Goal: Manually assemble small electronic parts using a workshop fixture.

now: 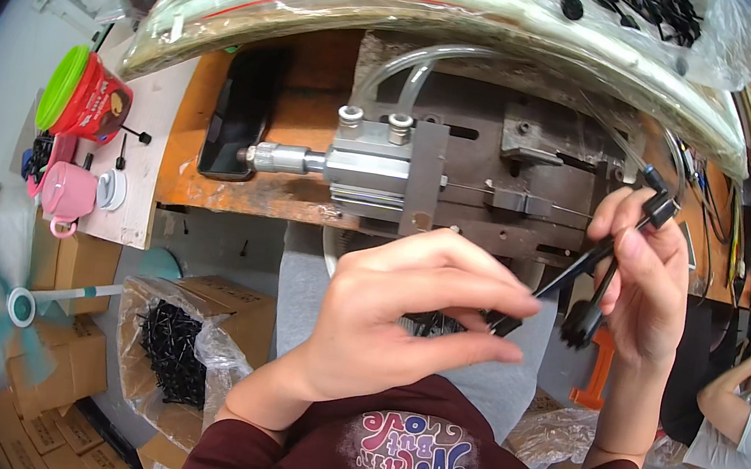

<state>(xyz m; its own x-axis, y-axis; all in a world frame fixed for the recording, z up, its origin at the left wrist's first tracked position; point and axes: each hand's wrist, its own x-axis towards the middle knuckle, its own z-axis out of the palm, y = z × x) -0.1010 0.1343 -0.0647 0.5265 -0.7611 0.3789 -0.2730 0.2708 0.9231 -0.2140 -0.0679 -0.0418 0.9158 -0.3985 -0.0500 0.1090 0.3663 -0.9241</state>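
Two hands counted in work, plus one co-worker at far right. At least two slender black plastic stems are in hand: one long stem slanting down-left, one shorter stem ending in a dark ribbed head. The right hand has thumb and fingers clamped on both near their upper ends, by a black cylindrical head. The left hand has thumb and forefinger apart, with the long stem's lower tip in the gap between them; motion blur, contact cannot be told. Both stems lie between the two hands, around the front edge of the wooden workbench, over the wearer's lap. Fixture behind: one pneumatic cylinder, two hose fittings, two clear tubes, on a dark slotted plate. The left hand is just in front of the cylinder; the right hand is beside the plate's right end. A gap separates the hands, spanned by the long stem. Left of the cylinder, one black phone; farther left, one red tub and one pink mug. Below the bench, one bagged carton holding many black parts, not countable.
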